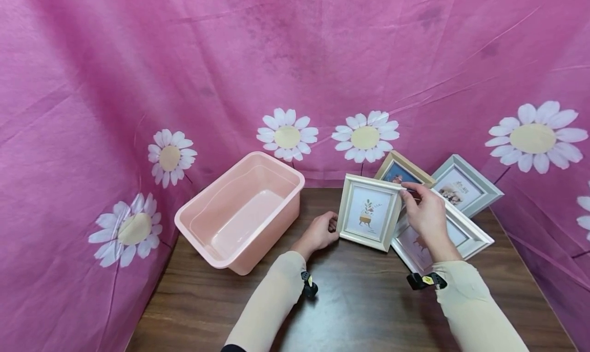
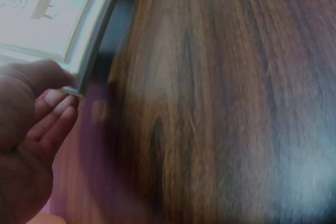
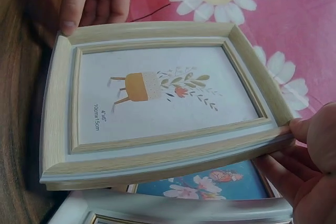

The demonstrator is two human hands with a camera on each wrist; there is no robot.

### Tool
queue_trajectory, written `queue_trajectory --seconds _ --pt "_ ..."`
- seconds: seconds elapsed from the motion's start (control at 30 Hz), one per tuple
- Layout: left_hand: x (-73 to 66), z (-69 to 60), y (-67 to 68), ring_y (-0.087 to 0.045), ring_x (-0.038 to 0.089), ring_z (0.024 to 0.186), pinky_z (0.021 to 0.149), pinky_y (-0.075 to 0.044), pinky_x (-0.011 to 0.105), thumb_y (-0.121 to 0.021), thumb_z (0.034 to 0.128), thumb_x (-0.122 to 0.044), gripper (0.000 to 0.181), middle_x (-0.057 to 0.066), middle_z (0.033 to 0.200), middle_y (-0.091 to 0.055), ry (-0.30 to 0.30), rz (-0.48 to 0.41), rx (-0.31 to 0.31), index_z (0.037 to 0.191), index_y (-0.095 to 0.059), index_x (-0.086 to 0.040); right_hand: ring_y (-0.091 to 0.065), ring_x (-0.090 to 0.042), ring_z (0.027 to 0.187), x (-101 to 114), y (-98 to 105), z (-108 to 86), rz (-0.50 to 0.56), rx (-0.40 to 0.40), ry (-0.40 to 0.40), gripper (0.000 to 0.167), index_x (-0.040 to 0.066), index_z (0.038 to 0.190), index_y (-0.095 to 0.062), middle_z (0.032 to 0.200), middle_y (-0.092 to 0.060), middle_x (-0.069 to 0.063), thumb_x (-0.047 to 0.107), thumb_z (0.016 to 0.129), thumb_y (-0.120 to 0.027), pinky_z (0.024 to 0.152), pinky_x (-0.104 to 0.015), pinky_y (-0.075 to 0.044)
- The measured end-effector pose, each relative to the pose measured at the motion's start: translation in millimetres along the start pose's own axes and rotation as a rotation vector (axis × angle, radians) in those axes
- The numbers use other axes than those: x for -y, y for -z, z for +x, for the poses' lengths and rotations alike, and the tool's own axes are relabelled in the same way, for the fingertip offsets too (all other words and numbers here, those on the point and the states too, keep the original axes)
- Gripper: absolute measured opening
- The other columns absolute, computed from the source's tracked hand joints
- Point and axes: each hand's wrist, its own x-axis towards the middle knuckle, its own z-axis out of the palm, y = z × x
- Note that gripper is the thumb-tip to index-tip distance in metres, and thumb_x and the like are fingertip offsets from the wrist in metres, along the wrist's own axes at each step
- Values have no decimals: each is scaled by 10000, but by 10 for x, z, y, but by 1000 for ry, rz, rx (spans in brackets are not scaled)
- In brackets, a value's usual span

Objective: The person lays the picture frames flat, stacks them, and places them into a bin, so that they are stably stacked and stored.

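Observation:
A cream picture frame (image 1: 370,212) with a potted-plant print is held between both hands, tilted up toward the head camera. My right hand (image 1: 426,213) pinches its upper right corner, thumb on the front and fingers behind, as the right wrist view shows. At the lower left corner, my left hand (image 1: 319,232) grips the edge between thumb and curled fingers. Behind and right of it lie a tan frame (image 1: 424,177) with a blue picture, a grey-green frame (image 1: 489,193) and a white frame (image 1: 479,235), overlapping one another.
A pink plastic bin (image 1: 265,247) stands at the left on the brown wooden table (image 1: 350,301), with nothing visible inside. Behind the table and along both sides hangs a pink cloth (image 1: 295,49) with white daisies.

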Motion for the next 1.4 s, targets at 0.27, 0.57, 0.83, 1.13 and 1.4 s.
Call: queue_trajectory --seconds 0.27,0.57,0.83,1.13,1.4 --pt "-82 -102 185 -695 140 945 862 -591 209 -743 898 27 426 116 1066 -741 11 -102 -11 1313 -647 36 -421 277 773 11 38 35 25 10 -1 271 1 1261 -766 1044 -800 -276 152 1048 -693 720 -39 -371" --pt "-53 -188 276 -734 245 1031 932 -628 290 -706 930 45 439 200 1165 -740 17 -218 -52 1363 -637 60 -463 258 761 48 126 63 48 82 2 303 -19 1271 -754 1029 -795 -288 176 1043 -708 671 -16 -395" --pt "-34 -240 317 -734 321 1092 998 -627 376 -680 934 61 446 238 1207 -728 -18 -266 -69 1376 -620 72 -505 259 769 71 178 58 104 128 -13 330 -29 1278 -746 1057 -787 -310 194 1036 -726 678 -12 -432" --pt "-23 -303 367 -732 304 1080 995 -625 373 -676 944 56 389 231 1201 -728 -41 -277 -101 1331 -631 52 -576 160 735 58 219 48 179 161 -57 333 -30 1251 -754 846 -729 193 205 1015 -755 634 -72 -482" --pt "-30 -354 423 -721 360 1101 1000 -626 430 -652 942 87 356 262 1189 -725 -82 -293 -117 1298 -642 75 -572 126 738 30 201 34 168 161 -79 332 -6 1232 -771 824 -622 298 235 1005 -778 643 -76 -476"
